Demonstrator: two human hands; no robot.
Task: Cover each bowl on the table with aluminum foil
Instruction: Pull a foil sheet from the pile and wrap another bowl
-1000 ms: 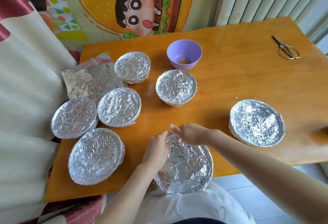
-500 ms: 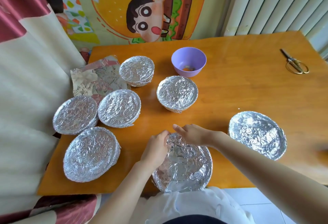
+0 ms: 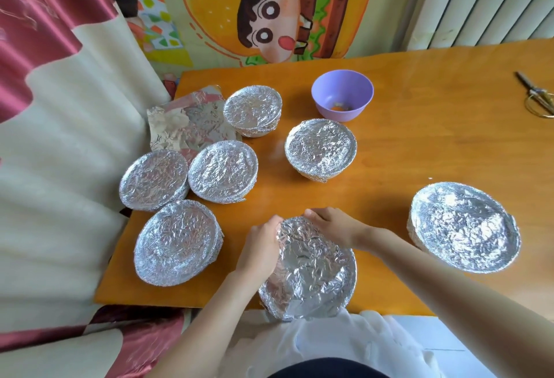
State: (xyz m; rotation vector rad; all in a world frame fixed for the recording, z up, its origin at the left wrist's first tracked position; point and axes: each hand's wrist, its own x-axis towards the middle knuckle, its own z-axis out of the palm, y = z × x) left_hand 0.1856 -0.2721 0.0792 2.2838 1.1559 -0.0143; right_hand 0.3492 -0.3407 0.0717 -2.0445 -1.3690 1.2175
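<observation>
A foil-covered bowl (image 3: 311, 272) sits at the table's near edge, overhanging it slightly. My left hand (image 3: 260, 249) presses the foil on its left rim and my right hand (image 3: 332, 226) presses the far rim. Several other bowls stand wrapped in foil: one at near left (image 3: 178, 243), two at left (image 3: 154, 180) (image 3: 223, 171), one at the back (image 3: 253, 111), one in the middle (image 3: 320, 148) and a wide one at right (image 3: 464, 226). A purple bowl (image 3: 341, 94) at the back stands uncovered with something orange inside.
A loose crumpled foil sheet (image 3: 186, 126) lies at the table's back left corner. Scissors (image 3: 536, 99) rest at the far right. The orange wooden table (image 3: 419, 144) meets a curtain on the left and a cartoon poster on the wall behind.
The view has tilted and drawn closer. Both hands have stayed on the near bowl's foil, shifting a little along its far-left rim.
</observation>
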